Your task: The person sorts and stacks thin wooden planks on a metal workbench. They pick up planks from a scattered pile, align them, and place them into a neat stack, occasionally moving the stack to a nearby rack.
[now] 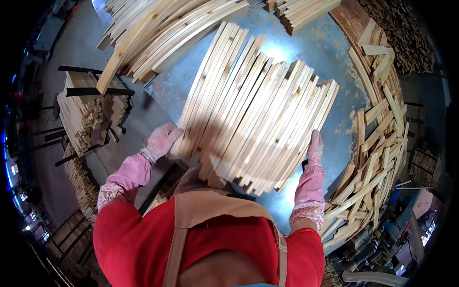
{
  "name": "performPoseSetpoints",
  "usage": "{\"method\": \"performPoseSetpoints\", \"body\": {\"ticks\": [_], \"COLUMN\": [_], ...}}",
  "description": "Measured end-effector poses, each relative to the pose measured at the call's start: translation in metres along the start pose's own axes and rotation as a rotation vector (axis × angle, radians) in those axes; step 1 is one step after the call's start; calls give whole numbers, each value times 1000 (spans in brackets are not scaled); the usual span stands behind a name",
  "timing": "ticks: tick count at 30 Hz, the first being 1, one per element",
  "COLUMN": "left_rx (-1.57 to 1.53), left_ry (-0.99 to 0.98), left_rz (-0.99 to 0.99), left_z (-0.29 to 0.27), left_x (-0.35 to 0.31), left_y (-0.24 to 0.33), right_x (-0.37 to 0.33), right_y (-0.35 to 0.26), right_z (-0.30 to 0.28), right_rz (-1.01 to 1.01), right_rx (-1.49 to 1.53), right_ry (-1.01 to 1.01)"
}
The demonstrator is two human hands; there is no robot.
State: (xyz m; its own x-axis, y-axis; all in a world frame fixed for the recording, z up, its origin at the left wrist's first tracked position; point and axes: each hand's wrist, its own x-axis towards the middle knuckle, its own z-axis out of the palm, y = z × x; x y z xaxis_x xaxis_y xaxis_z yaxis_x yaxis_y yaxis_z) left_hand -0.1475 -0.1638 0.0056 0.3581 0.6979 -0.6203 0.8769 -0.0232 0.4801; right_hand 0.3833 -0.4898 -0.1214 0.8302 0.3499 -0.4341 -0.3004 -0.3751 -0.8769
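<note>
A row of pale wooden strips (258,115) lies side by side in front of me on a grey metal table (181,71), the ends uneven. At its near left side my left hand (163,140), in a pinkish knit glove, is closed against the outermost strip, fingers partly hidden by the wood. My right hand (315,147), gloved alike, presses along the right side of the row. Between them the two hands squeeze the row from both sides. Its near ends reach over the table's front edge, close to my tan apron (220,208).
Long wooden strips (167,38) are piled at the far left, with another stack (306,12) at the far middle. Loose offcuts (373,167) heap up along the right. A black-framed rack (86,110) of strips stands at the left; machinery is at the lower right.
</note>
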Motion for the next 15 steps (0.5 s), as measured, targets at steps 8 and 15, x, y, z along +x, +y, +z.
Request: {"method": "performPoseSetpoints", "body": {"ticks": [8, 15], "left_rx": [-658, -1040], "left_ry": [124, -343], "left_rz": [437, 169], "left_z": [15, 10], "left_x": [170, 182], "left_y": [128, 146], "right_x": [34, 12], "right_y": [-42, -68], "right_z": [24, 18], "right_rz": [-252, 231], "right_rx": [-136, 356], "right_ry": [99, -238]}}
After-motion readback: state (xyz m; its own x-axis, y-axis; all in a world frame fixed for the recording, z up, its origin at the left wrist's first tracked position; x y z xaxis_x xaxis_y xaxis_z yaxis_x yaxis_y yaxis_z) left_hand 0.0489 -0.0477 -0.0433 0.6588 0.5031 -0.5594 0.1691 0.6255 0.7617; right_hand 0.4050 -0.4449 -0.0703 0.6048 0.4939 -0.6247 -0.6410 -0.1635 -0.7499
